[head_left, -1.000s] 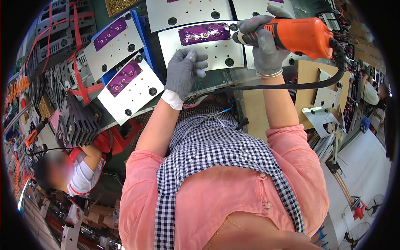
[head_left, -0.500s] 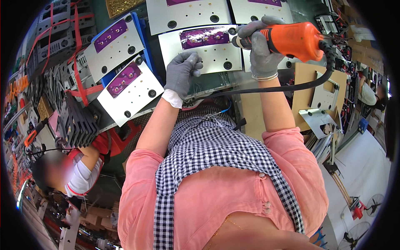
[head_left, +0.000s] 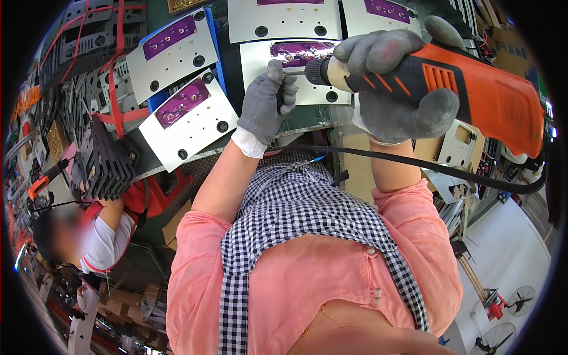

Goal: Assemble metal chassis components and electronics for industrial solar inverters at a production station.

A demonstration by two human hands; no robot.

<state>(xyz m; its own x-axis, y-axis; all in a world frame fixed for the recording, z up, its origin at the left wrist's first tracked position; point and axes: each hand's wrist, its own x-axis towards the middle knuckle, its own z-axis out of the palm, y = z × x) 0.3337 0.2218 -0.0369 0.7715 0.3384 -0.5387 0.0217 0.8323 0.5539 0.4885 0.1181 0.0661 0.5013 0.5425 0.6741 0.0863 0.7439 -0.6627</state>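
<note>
My right hand (head_left: 393, 115), in a grey glove, is wrapped round an orange and black electric screwdriver (head_left: 500, 97). The tool lies nearly level, its thin bit (head_left: 294, 73) pointing left. At the bit's tip is my left hand (head_left: 263, 106), gloved too, with thumb and fingers closed together; whatever they pinch, if anything, is too small to make out. Beneath both hands lies a silver metal panel (head_left: 253, 56) with black round rings and a purple circuit board (head_left: 290, 53) on it. The screwdriver covers the panel's right part.
Similar panels lie at the left (head_left: 207, 127) and behind (head_left: 284, 21). A box of small brass-coloured parts (head_left: 180, 5) stands at the back. A black cable (head_left: 414, 163) crosses before my right forearm. Dark metal parts are stacked left, where another person (head_left: 106, 236) handles black brackets (head_left: 106, 165).
The screwdriver has come up off the panel, closer to my head, and its bit now meets my left fingers. My left hand has turned more upright.
</note>
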